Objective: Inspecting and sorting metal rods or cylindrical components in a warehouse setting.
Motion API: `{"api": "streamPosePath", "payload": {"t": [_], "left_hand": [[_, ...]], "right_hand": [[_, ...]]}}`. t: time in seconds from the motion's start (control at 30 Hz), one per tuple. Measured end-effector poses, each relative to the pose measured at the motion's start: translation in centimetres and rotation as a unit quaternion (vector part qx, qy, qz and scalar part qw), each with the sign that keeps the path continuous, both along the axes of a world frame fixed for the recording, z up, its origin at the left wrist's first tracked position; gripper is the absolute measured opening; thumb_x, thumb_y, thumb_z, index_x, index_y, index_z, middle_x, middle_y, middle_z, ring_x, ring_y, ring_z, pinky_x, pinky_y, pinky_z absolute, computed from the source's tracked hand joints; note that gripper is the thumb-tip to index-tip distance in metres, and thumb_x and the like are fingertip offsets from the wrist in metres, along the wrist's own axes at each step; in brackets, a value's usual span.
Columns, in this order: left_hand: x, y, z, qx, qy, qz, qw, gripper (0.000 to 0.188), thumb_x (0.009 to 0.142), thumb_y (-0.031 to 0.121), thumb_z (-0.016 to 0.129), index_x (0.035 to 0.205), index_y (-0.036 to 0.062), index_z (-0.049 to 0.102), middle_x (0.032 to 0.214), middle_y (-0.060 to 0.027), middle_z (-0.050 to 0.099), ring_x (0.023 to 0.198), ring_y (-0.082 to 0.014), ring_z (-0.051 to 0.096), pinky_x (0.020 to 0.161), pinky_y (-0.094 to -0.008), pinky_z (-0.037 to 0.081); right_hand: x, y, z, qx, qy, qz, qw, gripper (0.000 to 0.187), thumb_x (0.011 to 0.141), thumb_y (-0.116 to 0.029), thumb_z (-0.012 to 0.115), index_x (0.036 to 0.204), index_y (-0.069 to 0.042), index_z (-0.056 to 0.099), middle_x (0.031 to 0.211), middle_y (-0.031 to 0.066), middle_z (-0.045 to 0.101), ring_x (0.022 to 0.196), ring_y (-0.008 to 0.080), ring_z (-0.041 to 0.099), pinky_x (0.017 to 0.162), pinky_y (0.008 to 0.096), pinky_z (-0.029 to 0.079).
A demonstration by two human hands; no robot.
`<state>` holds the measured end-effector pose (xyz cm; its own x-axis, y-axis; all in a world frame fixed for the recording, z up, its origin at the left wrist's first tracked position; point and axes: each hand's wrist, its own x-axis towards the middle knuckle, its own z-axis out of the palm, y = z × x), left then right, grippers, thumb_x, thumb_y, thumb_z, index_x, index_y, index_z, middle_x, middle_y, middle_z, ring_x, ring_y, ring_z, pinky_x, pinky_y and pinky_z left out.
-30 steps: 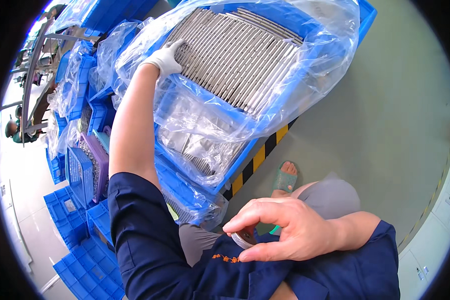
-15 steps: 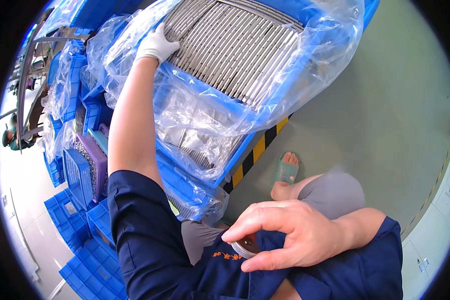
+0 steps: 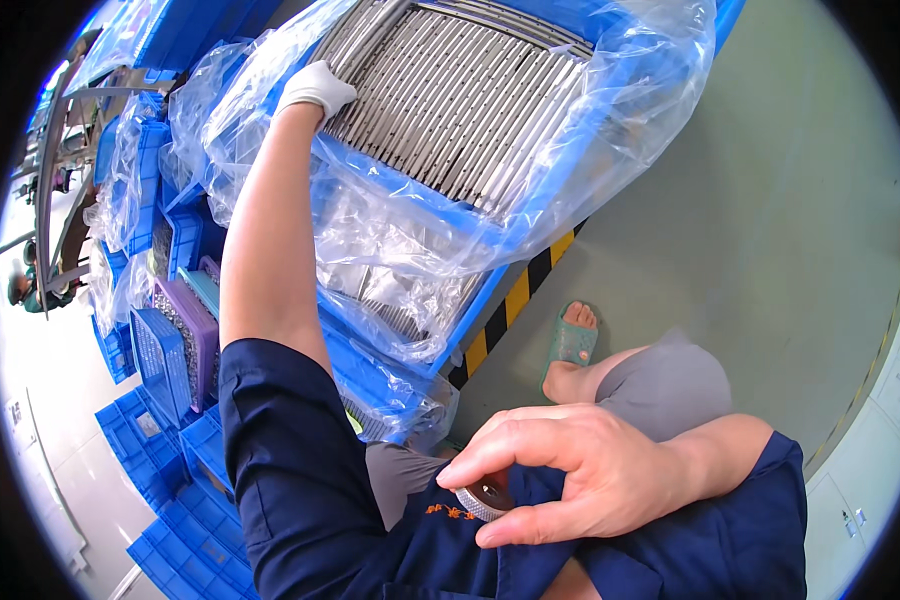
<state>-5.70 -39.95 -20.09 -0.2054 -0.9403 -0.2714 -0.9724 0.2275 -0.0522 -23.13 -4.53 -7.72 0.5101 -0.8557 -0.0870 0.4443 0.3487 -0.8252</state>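
1. You are sitting low over a grey-green workshop floor (image 3: 730,200), with a yellow-and-black hazard stripe (image 3: 515,300) running along the near edge of the stacked crates.
2. The metal rods (image 3: 460,110) lie side by side in a tight layer, filling the big blue crate (image 3: 530,215) at the far centre. They are slim, grey and dull-shining, all pointing the same way, which keeps them flat and easy to pick off one end.
3. A clear plastic liner (image 3: 610,120) is folded back over the crate's rim, so the rods are open to reach and likely kept clean.
4. Your left hand (image 3: 315,88), in a white glove, reaches far out and rests at the left end of the rod layer; its fingers curl onto the rod ends, but whether it has closed on one I cannot tell.
5. Your right hand (image 3: 580,480) stays near, against your dark blue sleeve, thumb and fingers pinched around a small round knurled ring (image 3: 478,500), held close to the body.
6. A second lined crate (image 3: 410,330) sits lower and nearer. Smaller blue bins (image 3: 170,470) and a purple tray (image 3: 195,335) stand to the left.
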Motion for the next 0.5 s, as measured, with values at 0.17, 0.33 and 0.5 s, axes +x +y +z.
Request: {"api": "streamPosePath", "payload": {"t": [0.17, 0.33, 0.5], "left_hand": [[-1.0, 0.0, -0.2, -0.016, -0.040, -0.006, 0.999, 0.041, 0.065, 0.022, 0.053, 0.101, 0.0027, 0.056, 0.101, -0.0201, 0.056, 0.096, -0.0323, 0.054, 0.084, -0.0354, 0.042], [-0.9, 0.3, -0.5, -0.086, -0.059, 0.007, 0.995, 0.029, 0.074, 0.019, 0.049, 0.099, 0.0056, 0.055, 0.098, -0.0195, 0.058, 0.094, -0.0333, 0.055, 0.082, -0.0389, 0.043], [-3.3, 1.6, 0.5, -0.096, -0.030, 0.017, 0.995, 0.030, 0.075, 0.020, 0.048, 0.100, 0.0056, 0.056, 0.100, -0.0206, 0.057, 0.095, -0.0344, 0.055, 0.082, -0.0405, 0.043]], "right_hand": [[-0.3, 0.1, -0.2, -0.012, 0.008, -0.007, 1.000, 0.027, 0.077, -0.021, 0.061, 0.097, -0.005, 0.054, 0.085, 0.0045, 0.055, 0.072, 0.0138, 0.053, 0.067, 0.0254, 0.043], [-0.4, 0.1, -0.2, -0.004, -0.003, -0.007, 1.000, 0.028, 0.077, -0.021, 0.061, 0.098, -0.005, 0.054, 0.085, 0.0051, 0.055, 0.073, 0.0142, 0.054, 0.067, 0.0254, 0.044], [-0.2, 0.2, 0.1, 0.004, -0.020, 0.006, 1.000, 0.029, 0.077, -0.022, 0.061, 0.097, -0.004, 0.053, 0.085, 0.0065, 0.055, 0.072, 0.0147, 0.054, 0.067, 0.0259, 0.044]]}}
